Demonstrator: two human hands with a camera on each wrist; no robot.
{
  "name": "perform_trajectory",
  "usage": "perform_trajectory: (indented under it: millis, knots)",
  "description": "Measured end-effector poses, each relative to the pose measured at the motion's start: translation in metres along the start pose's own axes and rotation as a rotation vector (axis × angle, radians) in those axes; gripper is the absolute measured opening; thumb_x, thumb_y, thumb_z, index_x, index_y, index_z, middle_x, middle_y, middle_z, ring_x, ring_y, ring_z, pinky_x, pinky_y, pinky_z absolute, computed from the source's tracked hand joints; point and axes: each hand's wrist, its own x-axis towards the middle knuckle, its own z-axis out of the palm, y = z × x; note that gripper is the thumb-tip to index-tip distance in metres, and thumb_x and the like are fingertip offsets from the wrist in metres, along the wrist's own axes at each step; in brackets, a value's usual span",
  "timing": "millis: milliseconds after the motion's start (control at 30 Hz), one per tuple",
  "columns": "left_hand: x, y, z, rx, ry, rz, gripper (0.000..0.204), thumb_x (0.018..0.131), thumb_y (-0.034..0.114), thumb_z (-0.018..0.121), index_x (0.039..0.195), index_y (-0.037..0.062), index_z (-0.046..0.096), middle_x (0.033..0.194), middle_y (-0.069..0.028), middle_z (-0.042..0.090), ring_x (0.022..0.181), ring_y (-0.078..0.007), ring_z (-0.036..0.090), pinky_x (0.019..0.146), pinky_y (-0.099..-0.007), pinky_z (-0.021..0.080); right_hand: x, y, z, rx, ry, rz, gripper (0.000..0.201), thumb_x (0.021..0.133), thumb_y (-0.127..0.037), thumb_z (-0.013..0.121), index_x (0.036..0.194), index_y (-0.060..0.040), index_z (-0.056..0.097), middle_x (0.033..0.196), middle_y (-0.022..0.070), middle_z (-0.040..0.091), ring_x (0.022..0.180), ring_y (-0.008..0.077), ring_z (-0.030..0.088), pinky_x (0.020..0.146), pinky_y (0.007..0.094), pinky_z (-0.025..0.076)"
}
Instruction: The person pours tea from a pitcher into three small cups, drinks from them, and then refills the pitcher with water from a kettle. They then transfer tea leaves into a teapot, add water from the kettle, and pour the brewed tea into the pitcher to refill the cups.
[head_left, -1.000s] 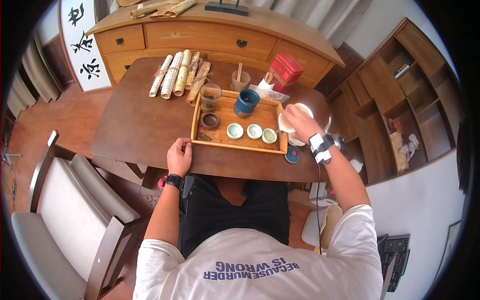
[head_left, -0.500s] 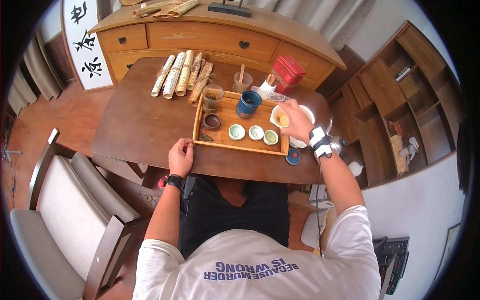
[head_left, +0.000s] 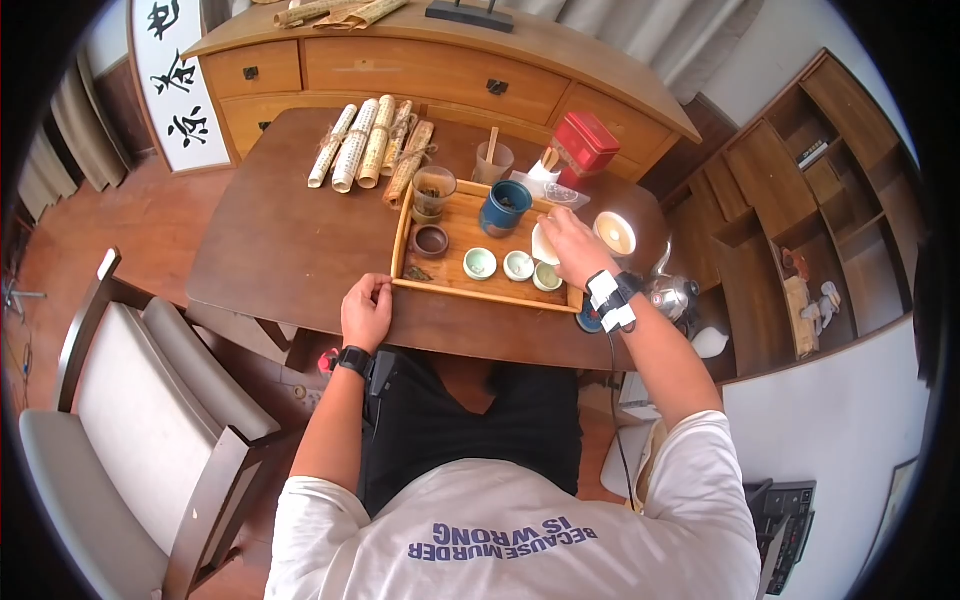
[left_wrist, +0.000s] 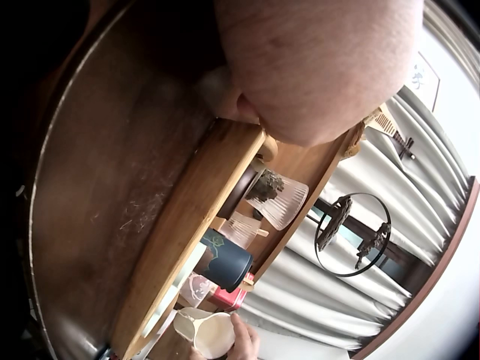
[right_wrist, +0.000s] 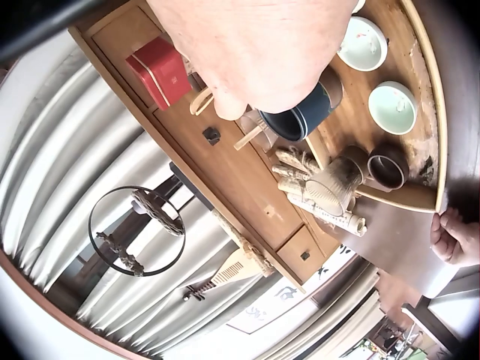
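Note:
My right hand [head_left: 572,250] grips a small white spouted pitcher [head_left: 543,245] above the right end of a wooden tray [head_left: 480,296]. In the left wrist view, fingers hold the pitcher [left_wrist: 214,335] by its side. Beneath it, at the end of a row, sits a small cup [head_left: 547,278]; a middle cup [head_left: 518,265] and a left cup [head_left: 480,263] stand beside it. At the tray's front left corner my left hand [head_left: 367,312] rests on the table, fingers loosely curled, fingertips right at the tray's edge.
The tray also bears a blue canister [head_left: 506,207], a brown cup [head_left: 430,240] and a ribbed glass [head_left: 434,187]. To its right are a white bowl [head_left: 614,232] and a metal kettle [head_left: 673,300]. Rolled scrolls [head_left: 378,145] and a red tin [head_left: 585,145] lie behind.
My right hand has moved left with the pitcher, further over the tray, bringing the white bowl behind it into view. The left hand stays at the tray corner.

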Motion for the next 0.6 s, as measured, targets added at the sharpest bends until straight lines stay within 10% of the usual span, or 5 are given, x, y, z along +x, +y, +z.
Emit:
perform_trajectory:
  millis: [600]
  knots:
    - [0.0,-0.005,0.002,-0.009,0.005,0.013,0.013,0.099,0.009,0.066,0.106,0.0002,0.073,0.085,-0.0101,0.075,0.074,-0.0171,0.069,0.073,-0.0317,0.056,0.001,0.007,0.011,-0.097,0.054,-0.043,0.048,0.083,0.006,0.064,0.132,0.0051,0.059,0.124,0.0199,0.059,0.124,0.0354,0.06,0.105,0.0421,0.053]
